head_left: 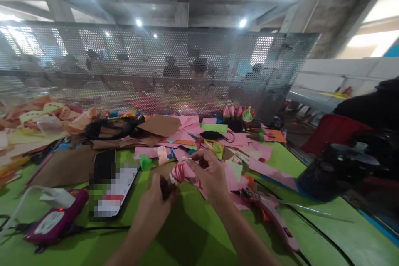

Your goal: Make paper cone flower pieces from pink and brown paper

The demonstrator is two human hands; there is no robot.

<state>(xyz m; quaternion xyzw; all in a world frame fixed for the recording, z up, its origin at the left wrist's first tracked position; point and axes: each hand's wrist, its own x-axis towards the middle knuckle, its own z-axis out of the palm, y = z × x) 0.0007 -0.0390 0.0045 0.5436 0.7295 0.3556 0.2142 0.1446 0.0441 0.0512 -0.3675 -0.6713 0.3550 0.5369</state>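
Pink ruffled paper piece (178, 172) — gripping its base with left hand (155, 205) fingers, pinching its upper edge with right hand (209, 174) fingers, holding over green desk (314, 228) near phone (112, 183).

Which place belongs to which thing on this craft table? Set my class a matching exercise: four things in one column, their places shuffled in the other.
Things:
1 phone
2 glue gun
3 paper ice-cream cones
4 pink paper piece

Places:
A held between the left hand and the right hand
B at the back, by the mesh screen
C lying on the green table, left of both hands
D lying on the table, right of the right forearm

Pairs: 1-C, 2-D, 3-B, 4-A
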